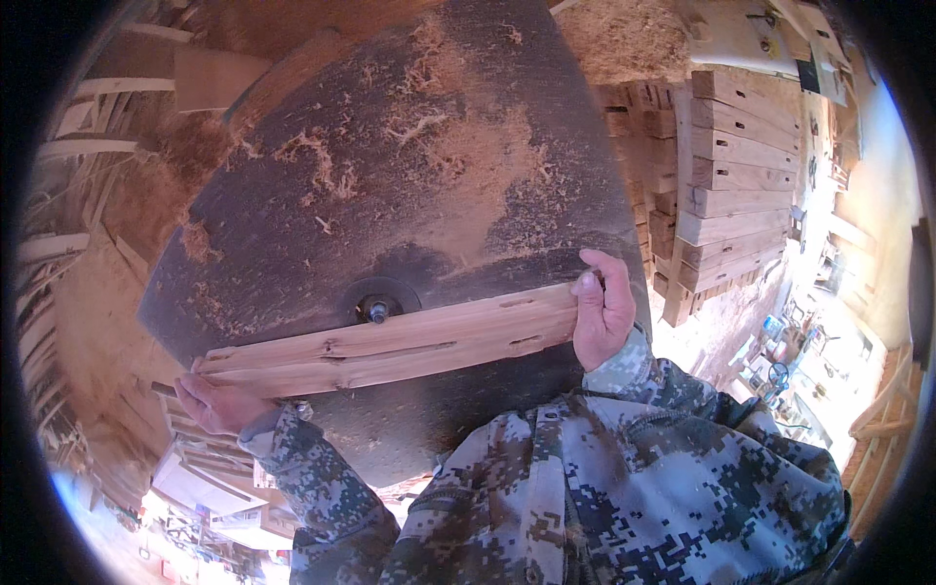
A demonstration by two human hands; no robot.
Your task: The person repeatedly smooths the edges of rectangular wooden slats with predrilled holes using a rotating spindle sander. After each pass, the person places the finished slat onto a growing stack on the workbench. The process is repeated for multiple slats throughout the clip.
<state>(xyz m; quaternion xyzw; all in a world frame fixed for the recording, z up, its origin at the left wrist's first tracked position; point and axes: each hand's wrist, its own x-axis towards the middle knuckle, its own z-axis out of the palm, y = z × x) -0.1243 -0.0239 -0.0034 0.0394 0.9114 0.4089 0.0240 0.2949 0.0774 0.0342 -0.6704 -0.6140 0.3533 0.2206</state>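
Note:
A flat wooden board (409,343) with a narrow slot, a small mortise and a knot in its upper face lies across the near part of a dark machine table (322,219). My left hand (216,403) grips its left end, the fingers partly under the wood. Around the right end my right hand (606,310) is closed, thumb and forefinger at the far corner. Just beyond the board's far edge a metal spindle (378,310) stands in a round opening of the table. The board's underside is hidden.
Wood shavings (419,127) and sawdust litter the table. To the right stands a stack of slotted wooden beams (741,175). Curved wooden pieces (88,146) are piled at the far left. Loose tools and small items (780,366) lie at the lower right.

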